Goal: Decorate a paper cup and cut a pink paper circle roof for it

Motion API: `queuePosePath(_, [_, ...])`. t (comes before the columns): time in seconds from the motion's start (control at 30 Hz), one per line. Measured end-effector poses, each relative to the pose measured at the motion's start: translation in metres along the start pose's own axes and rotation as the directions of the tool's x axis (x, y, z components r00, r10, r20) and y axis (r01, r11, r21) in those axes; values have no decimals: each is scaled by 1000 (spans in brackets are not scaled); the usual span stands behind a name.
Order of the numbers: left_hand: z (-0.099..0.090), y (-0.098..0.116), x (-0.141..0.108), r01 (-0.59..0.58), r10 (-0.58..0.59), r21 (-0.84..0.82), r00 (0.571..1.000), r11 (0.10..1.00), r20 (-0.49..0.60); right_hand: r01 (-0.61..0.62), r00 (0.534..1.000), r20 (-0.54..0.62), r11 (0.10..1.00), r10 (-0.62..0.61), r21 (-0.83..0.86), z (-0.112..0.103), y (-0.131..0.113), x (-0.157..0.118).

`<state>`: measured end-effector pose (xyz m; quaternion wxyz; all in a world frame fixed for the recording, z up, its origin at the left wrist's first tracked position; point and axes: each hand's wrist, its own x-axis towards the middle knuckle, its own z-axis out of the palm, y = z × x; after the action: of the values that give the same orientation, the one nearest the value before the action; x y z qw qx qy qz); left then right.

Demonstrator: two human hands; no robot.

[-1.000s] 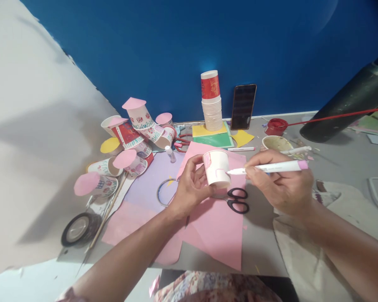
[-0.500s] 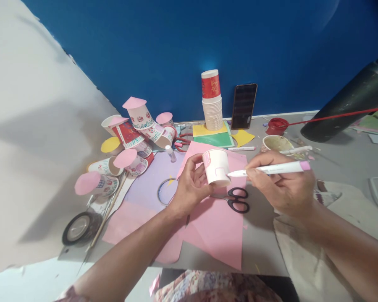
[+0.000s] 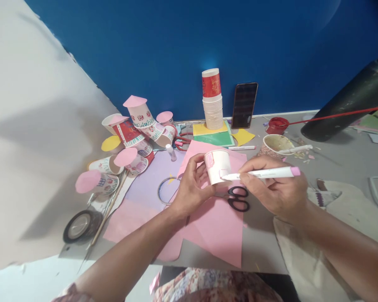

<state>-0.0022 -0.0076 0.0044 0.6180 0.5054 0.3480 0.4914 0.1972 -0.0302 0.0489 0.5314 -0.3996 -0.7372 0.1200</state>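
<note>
My left hand [image 3: 193, 180] holds a white paper cup [image 3: 218, 163] by its left side, slightly tilted above pink paper [image 3: 220, 235]. Pink marks show on the cup's wall. In my right hand [image 3: 274, 188] is a white marker [image 3: 267, 173] with a pink end, its tip at the lower front of the cup. Black-handled scissors [image 3: 238, 204] lie on the pink paper just below the cup, their blades partly hidden by my left hand.
Decorated cups with pink paper tops [image 3: 135, 113] crowd the left. A cup stack [image 3: 213, 109] and a phone [image 3: 245, 105] stand by the blue wall. To the right are a glue-smeared cup [image 3: 272, 147], a red pot [image 3: 276, 125], a dark cylinder [image 3: 343, 102] and cloth [image 3: 349, 209].
My right hand has moved left and slightly down, bringing the marker tip from the cup's right edge to its lower front. The cup has shifted slightly right.
</note>
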Motion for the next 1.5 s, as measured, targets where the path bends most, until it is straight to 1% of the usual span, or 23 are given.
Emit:
queuePosePath(0.13, [-1,-1,0,-5,5,25,1000,1000,-4,-22,1000,9,1000,22,-22,0,2,-1])
queuePosePath(0.3, [-3,-6,1,-36,36,24,999,999,8,-41,999,-23,998,40,-46,-3,3,-2])
queuePosePath(0.57, [-3,-3,2,-8,8,-6,1000,1000,-5,-134,986,-101,991,131,-26,-4,-3,2])
queuePosePath(0.73, [-2,-1,2,13,-13,0,1000,1000,-10,-167,979,-121,986,164,-14,-4,-1,1])
queuePosePath(0.87, [-2,-4,2,-17,17,39,1000,999,-4,-152,980,-129,988,150,-5,-4,0,0])
queuePosePath(1.07, [-2,-6,1,-33,32,83,999,996,4,-63,997,-45,998,62,-22,-2,2,-2])
queuePosePath(1.23, [2,-2,-1,-22,23,89,1000,996,-1,-11,1000,-16,998,10,-60,0,4,-2])
queuePosePath(1.37, [2,-2,-2,-18,17,62,1000,998,12,-18,1000,-1,995,18,-96,-1,3,-2])
queuePosePath(1.5, [-1,-6,-3,-29,28,57,999,998,22,-32,999,-34,991,28,-127,-4,3,-2])
